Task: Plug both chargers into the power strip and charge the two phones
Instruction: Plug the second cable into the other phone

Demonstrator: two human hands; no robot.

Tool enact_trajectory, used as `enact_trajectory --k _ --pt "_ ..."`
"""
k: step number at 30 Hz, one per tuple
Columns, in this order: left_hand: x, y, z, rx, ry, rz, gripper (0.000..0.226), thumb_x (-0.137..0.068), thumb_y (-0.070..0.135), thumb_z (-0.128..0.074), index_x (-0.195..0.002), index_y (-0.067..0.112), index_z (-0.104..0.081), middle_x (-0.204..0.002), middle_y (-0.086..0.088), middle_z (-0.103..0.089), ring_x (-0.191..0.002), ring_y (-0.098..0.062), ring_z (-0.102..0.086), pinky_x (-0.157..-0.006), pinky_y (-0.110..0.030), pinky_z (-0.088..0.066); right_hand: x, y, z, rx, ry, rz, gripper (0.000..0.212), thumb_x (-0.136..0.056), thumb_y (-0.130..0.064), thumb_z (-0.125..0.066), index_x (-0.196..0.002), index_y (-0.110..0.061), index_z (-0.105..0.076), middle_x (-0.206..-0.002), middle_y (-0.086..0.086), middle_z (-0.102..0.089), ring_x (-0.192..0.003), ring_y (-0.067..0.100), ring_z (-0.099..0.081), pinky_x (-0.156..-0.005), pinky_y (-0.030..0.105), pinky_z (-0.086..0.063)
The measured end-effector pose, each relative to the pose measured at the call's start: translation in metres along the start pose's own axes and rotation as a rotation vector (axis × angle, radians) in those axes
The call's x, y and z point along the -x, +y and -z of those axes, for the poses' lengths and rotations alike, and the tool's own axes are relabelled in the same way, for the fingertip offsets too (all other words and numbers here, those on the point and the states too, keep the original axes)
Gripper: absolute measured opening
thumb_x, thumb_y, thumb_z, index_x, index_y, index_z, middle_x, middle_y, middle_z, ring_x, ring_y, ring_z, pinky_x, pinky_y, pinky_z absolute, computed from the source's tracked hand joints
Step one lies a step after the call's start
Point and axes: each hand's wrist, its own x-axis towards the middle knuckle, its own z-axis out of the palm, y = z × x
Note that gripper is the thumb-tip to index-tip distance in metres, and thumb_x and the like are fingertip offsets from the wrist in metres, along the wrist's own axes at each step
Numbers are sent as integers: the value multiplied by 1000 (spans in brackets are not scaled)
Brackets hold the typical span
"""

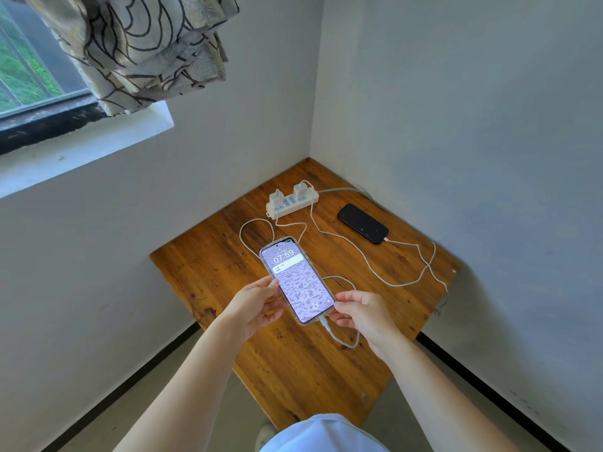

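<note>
A white power strip (291, 203) lies at the back of the wooden table (326, 370), with two white chargers plugged in: one (276, 197) at its left end, one (300, 190) towards its right end. A black phone (363, 223) lies screen-dark on the right, a white cable (375, 269) in its near end. My left hand (253, 309) holds a lit phone (296, 280) in a clear case above the table. My right hand (360, 313) grips its lower right corner, beside the white cable plug (324, 324) in its bottom port.
The table sits in a corner between two grey walls. A window with a patterned curtain (140, 47) is at the upper left. The strip's grey lead (346, 190) runs off to the right. Loose white cable loops lie across the tabletop's middle.
</note>
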Motion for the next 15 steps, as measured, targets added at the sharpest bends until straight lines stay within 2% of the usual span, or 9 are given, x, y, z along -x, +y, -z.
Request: enact_trajectory --k 5,8,15 --pt "-1 1 1 -6 -12 -4 21 -94 16 -55 -112 20 -65 -78 -1 -75 -78 -19 -64 -69 -30 -51 -1 0 -1 19 14 -3 12 -89 -11 -62 -101 -14 -65 -90 2 -73 -80 14 -72 -67 25 -58" --pt "-1 1 2 -7 -11 -6 22 -94 16 -56 -113 19 -65 -77 -1 -75 -79 -19 -64 -69 -31 -51 -1 1 -2 14 10 -2 13 -89 -11 -62 -101 -13 -65 -91 3 -73 -80 14 -71 -70 27 -59" --pt "0 1 2 -19 -14 -14 23 -94 18 -56 -115 20 -65 -90 -4 -73 -84 -20 -64 -70 -31 -51 1 0 -2 15 8 -2 14 -88 -10 -62 -102 -14 -64 -93 4 -73 -80 14 -72 -69 27 -59"
